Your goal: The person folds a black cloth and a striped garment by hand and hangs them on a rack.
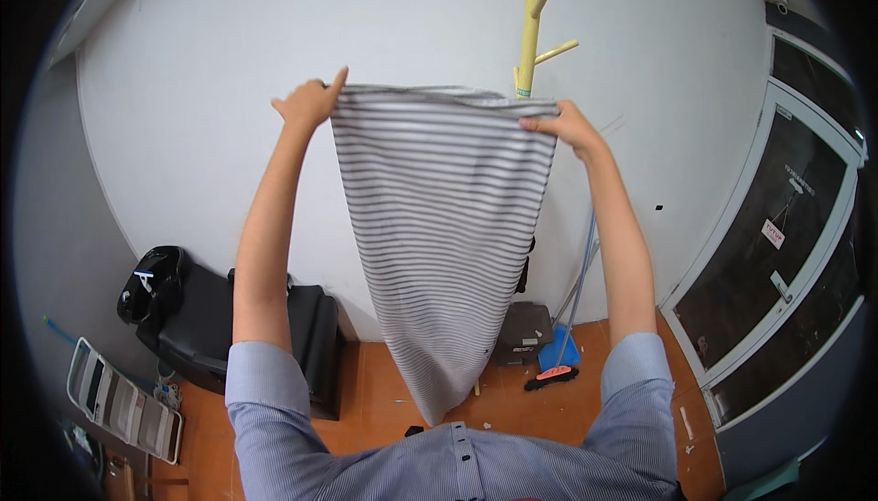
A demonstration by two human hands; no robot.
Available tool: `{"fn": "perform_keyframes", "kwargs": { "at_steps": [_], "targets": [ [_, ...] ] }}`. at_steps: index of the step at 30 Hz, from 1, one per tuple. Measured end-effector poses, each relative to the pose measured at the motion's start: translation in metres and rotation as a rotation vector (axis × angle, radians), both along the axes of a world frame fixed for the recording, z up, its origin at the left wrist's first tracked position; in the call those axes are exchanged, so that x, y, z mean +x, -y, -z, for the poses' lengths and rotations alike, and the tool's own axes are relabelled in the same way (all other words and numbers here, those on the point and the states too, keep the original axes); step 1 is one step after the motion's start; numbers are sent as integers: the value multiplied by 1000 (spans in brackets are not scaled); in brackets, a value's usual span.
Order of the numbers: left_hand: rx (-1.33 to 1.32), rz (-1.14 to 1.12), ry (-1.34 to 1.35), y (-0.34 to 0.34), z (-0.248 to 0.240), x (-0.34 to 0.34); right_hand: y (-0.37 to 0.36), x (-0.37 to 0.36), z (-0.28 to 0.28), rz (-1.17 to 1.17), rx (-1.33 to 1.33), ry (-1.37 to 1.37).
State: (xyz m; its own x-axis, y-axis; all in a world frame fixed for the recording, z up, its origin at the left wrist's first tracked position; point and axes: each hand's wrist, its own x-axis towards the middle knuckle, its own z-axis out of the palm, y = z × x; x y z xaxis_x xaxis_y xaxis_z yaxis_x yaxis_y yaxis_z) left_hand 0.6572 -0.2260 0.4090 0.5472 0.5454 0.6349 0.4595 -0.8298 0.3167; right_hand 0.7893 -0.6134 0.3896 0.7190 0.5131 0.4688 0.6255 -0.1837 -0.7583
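Observation:
A grey-and-white striped cloth (439, 199) hangs lengthwise in front of me, held up by its two top corners. My left hand (309, 104) grips the upper left corner, with one finger pointing up and part of the grip hidden by the fabric. At the upper right corner, my right hand (569, 126) pinches the edge, its thumb lying on the front of the cloth. Both arms are raised and stretched forward. The top edge looks doubled, and the cloth narrows toward the floor.
Behind the cloth stands a yellow coat rack (530, 34). A dark bin (526, 334), a blue dustpan (560, 349) and a broom (552, 377) are by the white wall. At left are a black shampoo chair (197, 304) and a folded step ladder (128, 409); a glass door (777, 226) is at right.

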Motion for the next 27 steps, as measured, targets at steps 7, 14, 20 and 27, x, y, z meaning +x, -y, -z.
{"fn": "perform_keyframes", "kwargs": {
  "at_steps": [7, 14, 20, 27],
  "targets": [
    [-562, 291, -296, -11, 70, 40, -53, -65, 79, -428, -128, 40],
    [-569, 527, -509, 19, 137, 89, -109, -111, 150, -810, -179, -46],
    [-527, 918, -476, 25, 148, 82, -119, -106, 166, -774, -235, -100],
    [-460, 1170, -558, 56, 127, 55, -123, -46, 192, -151, -56, 426]
  ]
}}
